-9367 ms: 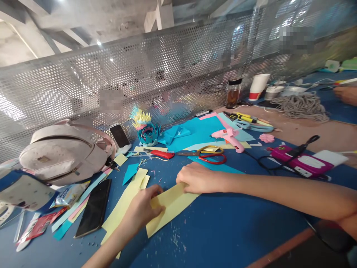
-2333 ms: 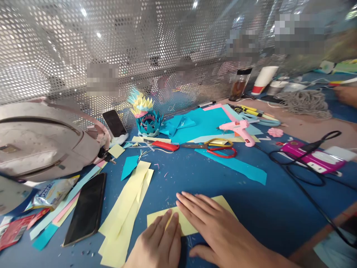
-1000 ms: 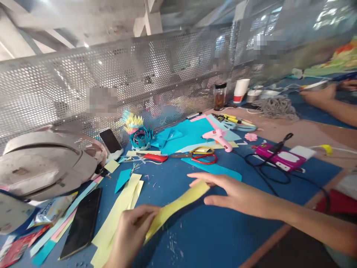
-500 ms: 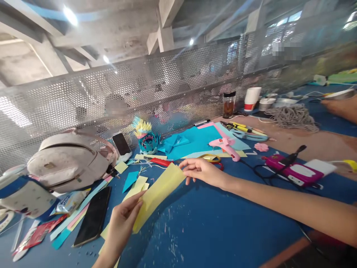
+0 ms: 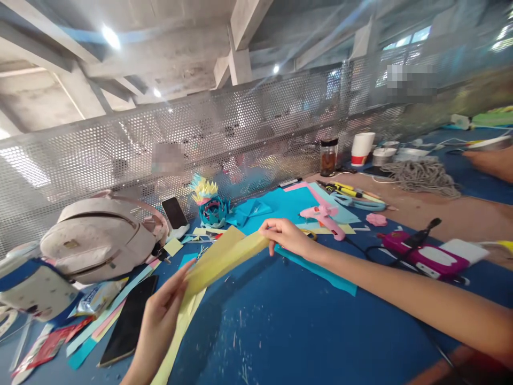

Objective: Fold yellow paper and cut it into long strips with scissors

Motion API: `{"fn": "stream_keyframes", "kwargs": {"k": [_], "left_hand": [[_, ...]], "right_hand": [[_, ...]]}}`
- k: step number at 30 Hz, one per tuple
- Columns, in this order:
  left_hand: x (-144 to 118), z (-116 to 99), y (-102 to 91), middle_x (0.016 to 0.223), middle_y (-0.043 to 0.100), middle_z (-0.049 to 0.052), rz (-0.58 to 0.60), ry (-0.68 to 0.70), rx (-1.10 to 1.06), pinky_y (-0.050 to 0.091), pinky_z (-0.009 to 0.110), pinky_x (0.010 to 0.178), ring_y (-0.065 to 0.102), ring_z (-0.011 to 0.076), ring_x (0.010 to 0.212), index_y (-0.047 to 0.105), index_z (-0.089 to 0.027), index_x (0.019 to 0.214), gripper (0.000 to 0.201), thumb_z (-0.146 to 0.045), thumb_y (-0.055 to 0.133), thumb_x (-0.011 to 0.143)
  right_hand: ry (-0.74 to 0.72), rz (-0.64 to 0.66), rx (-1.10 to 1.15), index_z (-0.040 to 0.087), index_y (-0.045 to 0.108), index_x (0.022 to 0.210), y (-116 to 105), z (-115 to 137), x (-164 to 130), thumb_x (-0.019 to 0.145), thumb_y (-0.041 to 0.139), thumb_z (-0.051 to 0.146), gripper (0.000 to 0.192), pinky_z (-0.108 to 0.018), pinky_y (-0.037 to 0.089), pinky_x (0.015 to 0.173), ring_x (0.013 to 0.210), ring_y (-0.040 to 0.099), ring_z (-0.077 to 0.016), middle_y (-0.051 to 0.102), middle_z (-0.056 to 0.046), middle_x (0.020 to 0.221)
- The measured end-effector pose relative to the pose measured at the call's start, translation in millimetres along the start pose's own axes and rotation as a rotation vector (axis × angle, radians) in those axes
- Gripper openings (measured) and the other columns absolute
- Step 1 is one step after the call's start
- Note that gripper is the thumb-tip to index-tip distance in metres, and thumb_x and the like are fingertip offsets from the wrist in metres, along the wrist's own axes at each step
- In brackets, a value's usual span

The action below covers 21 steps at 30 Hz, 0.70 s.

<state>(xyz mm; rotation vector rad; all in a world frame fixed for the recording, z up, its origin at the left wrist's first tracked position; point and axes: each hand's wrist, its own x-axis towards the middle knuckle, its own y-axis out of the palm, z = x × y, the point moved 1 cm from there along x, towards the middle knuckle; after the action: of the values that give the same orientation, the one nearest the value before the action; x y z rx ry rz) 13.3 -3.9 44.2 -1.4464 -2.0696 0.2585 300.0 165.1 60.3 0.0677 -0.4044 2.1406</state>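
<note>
Both hands pinch the folded yellow paper strip [image 5: 224,256]: left hand [image 5: 160,315] its near end, right hand [image 5: 285,237] its far end. Scissors sit hidden behind the right hand, a pink glue gun [image 5: 323,218] just beyond. The strip has risen higher off the blue desk [image 5: 296,337] than half a second ago.

Paper strip [image 5: 224,255] held above table [image 5: 304,342] between left hand [image 5: 162,310] and right hand [image 5: 284,236], backpack [image 5: 96,238] far left, phone [image 5: 129,320] before it, glue gun [image 5: 323,216] right of right hand, paper flower [image 5: 210,203] behind strip, against mesh screen [image 5: 120,149].

A perforated metal screen [image 5: 248,128] backs the blue table [image 5: 304,331] — concrete beams (lit) overhead.
</note>
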Motion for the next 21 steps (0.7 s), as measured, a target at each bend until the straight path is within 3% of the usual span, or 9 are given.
{"fn": "stream_keyframes", "kwargs": {"k": [3, 6, 10, 14, 19, 21], "left_hand": [[11, 5, -17.3, 0.136, 0.064, 0.006, -0.184, 0.006, 0.025, 0.037, 0.046, 0.113, 0.052, 0.0316, 0.133, 0.064, -0.023, 0.132, 0.050, -0.049, 0.059, 0.090], [24, 20, -26.0, 0.128, 0.069, 0.010, -0.266, -0.108, -0.001, 0.044, 0.048, 0.108, 0.057, 0.0354, 0.127, 0.060, -0.018, 0.136, 0.064, -0.055, 0.062, 0.084], [39, 46, -15.8, 0.130, 0.067, 0.014, -0.138, -0.192, -0.042, 0.048, 0.048, 0.103, 0.058, 0.0379, 0.125, 0.062, -0.011, 0.132, 0.070, -0.058, 0.062, 0.081], [51, 58, 5.2, 0.138, 0.062, 0.013, 0.043, -0.073, -0.017, 0.038, 0.048, 0.112, 0.051, 0.0331, 0.133, 0.062, -0.014, 0.133, 0.056, -0.044, 0.057, 0.086], [61, 30, 32.1, 0.159, 0.035, 0.006, 0.039, 0.113, 0.036, 0.024, 0.048, 0.120, 0.025, 0.0287, 0.149, 0.056, -0.027, 0.139, 0.052, -0.037, 0.060, 0.089], [62, 10, 48.3, 0.151, 0.049, 0.010, 0.093, 0.084, -0.072, 0.027, 0.050, 0.118, 0.037, 0.0300, 0.144, 0.060, -0.025, 0.134, 0.049, -0.044, 0.060, 0.090]], "right_hand": [[0.011, -0.065, 0.076, 0.019, 0.050, 0.085, -2, -5, -2, 0.088, 0.057, 0.052, 0.033, -0.022, 0.022, 0.040, 0.041, 0.060, -0.0145, 0.059, 0.003, 0.046], [-0.022, -0.122, 0.125, 0.021, 0.044, 0.086, -2, -8, -5, 0.089, 0.056, 0.053, 0.034, -0.022, 0.022, 0.041, 0.042, 0.060, -0.0147, 0.058, 0.004, 0.045], [-0.069, -0.170, 0.149, 0.022, 0.040, 0.086, 0, -11, -6, 0.092, 0.051, 0.054, 0.034, -0.022, 0.027, 0.042, 0.044, 0.062, -0.0154, 0.057, 0.005, 0.047], [-0.123, -0.229, 0.186, 0.023, 0.037, 0.085, -1, -10, -7, 0.093, 0.048, 0.057, 0.036, -0.024, 0.029, 0.044, 0.050, 0.068, -0.0189, 0.053, 0.007, 0.047], [-0.148, -0.235, 0.201, 0.024, 0.034, 0.086, 1, -4, -12, 0.095, 0.047, 0.055, 0.034, -0.024, 0.033, 0.047, 0.054, 0.069, -0.0196, 0.059, 0.005, 0.051], [-0.156, -0.207, 0.204, 0.024, 0.034, 0.086, 6, -4, -15, 0.096, 0.046, 0.053, 0.033, -0.024, 0.033, 0.045, 0.053, 0.068, -0.0192, 0.058, 0.005, 0.051]]}}
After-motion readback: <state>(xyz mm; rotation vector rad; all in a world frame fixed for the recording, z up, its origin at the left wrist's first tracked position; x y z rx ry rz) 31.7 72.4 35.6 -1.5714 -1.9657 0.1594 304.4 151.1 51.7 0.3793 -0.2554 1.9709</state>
